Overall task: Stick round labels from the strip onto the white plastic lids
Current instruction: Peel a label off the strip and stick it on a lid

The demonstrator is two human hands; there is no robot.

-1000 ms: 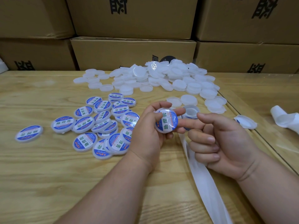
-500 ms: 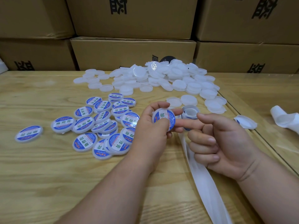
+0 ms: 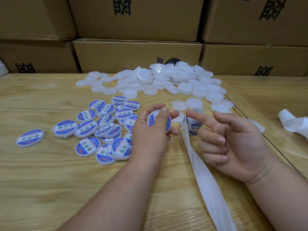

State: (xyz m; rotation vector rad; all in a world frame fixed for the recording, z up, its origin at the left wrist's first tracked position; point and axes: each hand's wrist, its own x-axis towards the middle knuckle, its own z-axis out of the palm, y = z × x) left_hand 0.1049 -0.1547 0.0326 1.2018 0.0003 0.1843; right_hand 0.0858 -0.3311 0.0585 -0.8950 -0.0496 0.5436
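Far left of the table: one labelled lid lies flat, alone, well apart from the rest.

Left of centre: cluster of labelled lids, blue-and-white labels up, many overlapping or resting on one another.

Centre: left hand raised above the table, fingers and thumb curled round a lid that carries a blue-and-white label. Lid is tilted, label face toward the camera; thumb lies across the label. Part of the label is hidden by the thumb.

Behind, centre to right: heap of plain white lids, unlabelled, spread along the far part of the table, a few loose ones nearer the hands.

Just right of the left hand: label strip, white backing, runs from the near edge up to between the hands. One round label shows at its upper end.

Right: right hand, palm turned inward, holds nothing. Index finger and thumb extended and apart; the other three fingers curled in. The index fingertip is apart from the held lid.

Far right: crumpled white backing paper on the table.

Background: stacked cardboard boxes with black print.
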